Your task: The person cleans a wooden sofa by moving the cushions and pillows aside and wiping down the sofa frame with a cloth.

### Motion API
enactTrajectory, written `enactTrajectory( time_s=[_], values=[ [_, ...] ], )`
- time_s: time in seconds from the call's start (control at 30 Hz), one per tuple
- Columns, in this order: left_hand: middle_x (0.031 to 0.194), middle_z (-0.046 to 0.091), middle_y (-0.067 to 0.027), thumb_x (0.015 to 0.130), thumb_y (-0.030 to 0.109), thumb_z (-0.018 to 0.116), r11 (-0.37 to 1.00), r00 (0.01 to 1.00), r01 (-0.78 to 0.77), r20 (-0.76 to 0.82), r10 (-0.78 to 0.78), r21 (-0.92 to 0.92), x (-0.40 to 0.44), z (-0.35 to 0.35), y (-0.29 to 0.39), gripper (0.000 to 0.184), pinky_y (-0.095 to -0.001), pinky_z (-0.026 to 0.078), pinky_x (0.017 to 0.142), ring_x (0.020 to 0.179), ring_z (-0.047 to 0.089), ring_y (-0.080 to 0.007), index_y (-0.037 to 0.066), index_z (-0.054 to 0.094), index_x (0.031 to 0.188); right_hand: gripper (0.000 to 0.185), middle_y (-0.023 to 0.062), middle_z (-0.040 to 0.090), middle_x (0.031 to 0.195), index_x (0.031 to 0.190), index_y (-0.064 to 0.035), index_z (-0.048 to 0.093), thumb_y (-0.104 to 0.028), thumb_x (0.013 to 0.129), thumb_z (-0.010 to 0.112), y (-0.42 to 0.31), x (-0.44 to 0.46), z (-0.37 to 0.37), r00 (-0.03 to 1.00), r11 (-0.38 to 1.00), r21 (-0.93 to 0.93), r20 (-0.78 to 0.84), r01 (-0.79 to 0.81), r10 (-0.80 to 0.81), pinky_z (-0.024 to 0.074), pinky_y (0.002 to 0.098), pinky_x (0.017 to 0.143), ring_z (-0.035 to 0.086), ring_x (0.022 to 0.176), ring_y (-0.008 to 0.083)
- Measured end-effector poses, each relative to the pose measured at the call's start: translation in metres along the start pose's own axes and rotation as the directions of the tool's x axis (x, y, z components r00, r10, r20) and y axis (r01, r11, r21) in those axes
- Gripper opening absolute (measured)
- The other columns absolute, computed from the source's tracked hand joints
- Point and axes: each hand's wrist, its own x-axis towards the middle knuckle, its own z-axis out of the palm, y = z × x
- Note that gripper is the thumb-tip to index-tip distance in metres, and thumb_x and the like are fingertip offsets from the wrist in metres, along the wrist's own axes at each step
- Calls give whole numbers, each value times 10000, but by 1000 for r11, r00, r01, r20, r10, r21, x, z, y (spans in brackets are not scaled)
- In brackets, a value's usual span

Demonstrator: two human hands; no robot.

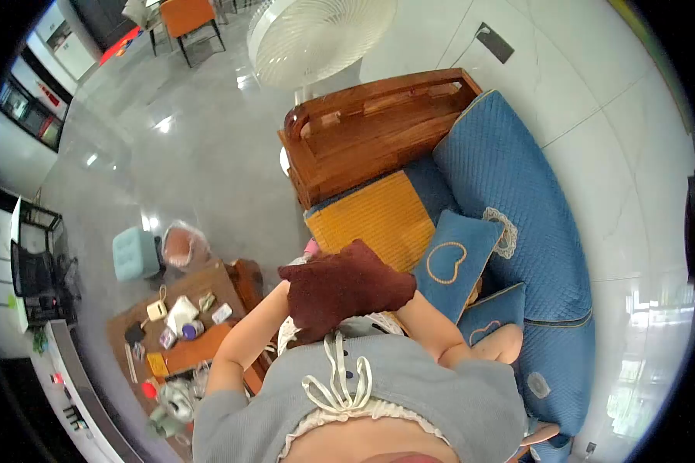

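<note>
A dark maroon cloth (347, 287), creased and fuzzy in texture, is spread in front of my body at waist height. My left forearm (253, 333) reaches up to its left edge, and my left hand is covered by the fabric. On the other side, my right forearm (432, 324) runs to the cloth's right edge, where my right hand is hidden too. The fingers of both hands are out of sight, so their grip cannot be made out. Just beyond the cloth lies a mustard-yellow seat pad (378, 220) on the wooden sofa.
Blue quilted covers (510, 201) and a blue cushion (454, 258) with a heart lie on the sofa to the right. A cluttered wooden table (123, 328) stands at left, near a light-blue stool (136, 255). A white fan (320, 38) stands beyond the wooden armrest (386, 123).
</note>
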Motion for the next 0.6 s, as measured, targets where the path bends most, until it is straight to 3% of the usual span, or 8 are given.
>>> enactTrajectory(
  time_s=[0.2,0.3,0.37,0.43,0.47,0.5,0.53,0.6],
  values=[
    [895,588,-97,726,197,578,977,999,-25,-30,20,-213,79,-94,-31,220,-325,428,733,750,547,-193,62,572,898,281,97,589,980,1016,-74,572,-284,829,562,119,85,-22,975,956,190,63,-222,213,458,380,708,564,906,224],
    [883,586,-96,711,218,572,926,999,13,-27,-25,-377,102,-144,-43,232,-338,425,738,748,548,-204,71,569,891,295,102,586,983,1027,-59,566,-286,839,553,205,135,-1,933,834,420,189,-358,305,460,384,680,564,890,230],
    [874,584,-95,701,232,567,853,995,82,-5,-99,-515,108,-181,-54,240,-346,423,741,747,549,-211,78,567,886,305,106,585,985,1034,-50,562,-288,845,547,262,150,37,877,680,555,275,-480,395,461,387,662,564,880,234],
    [866,583,-95,691,245,563,760,984,143,11,-176,-634,108,-208,-66,248,-355,421,744,746,549,-219,85,565,880,314,110,583,986,1042,-40,559,-290,852,541,304,125,87,673,252,720,385,-647,631,462,390,644,564,870,238],
    [862,582,-95,686,252,561,705,974,173,14,-225,-687,105,-218,-72,252,-359,420,746,745,549,-223,88,564,878,288,105,595,888,963,-24,566,-291,861,527,310,99,115,361,-239,831,452,-502,816,461,369,584,584,751,217],
    [857,581,-95,682,259,559,647,958,197,4,-287,-737,97,-226,-78,256,-364,419,747,745,550,-227,91,563,875,256,85,581,790,910,-14,556,-264,869,516,300,73,109,360,-272,761,548,-589,755,450,326,532,568,643,186],
    [853,580,-94,677,266,557,594,941,204,-12,-338,-778,94,-235,-84,261,-368,417,749,744,550,-230,95,562,873,264,87,583,827,958,-22,568,-266,869,523,283,53,125,145,-330,773,472,-542,869,451,310,549,573,701,188],
    [845,579,-94,667,280,553,491,884,205,-56,-465,-847,87,-249,-97,269,-377,415,752,743,550,-238,101,560,868,278,93,607,829,1009,-31,576,-243,860,476,244,7,146,-48,-395,783,426,-481,903,504,338,558,582,657,177]
  ],
)
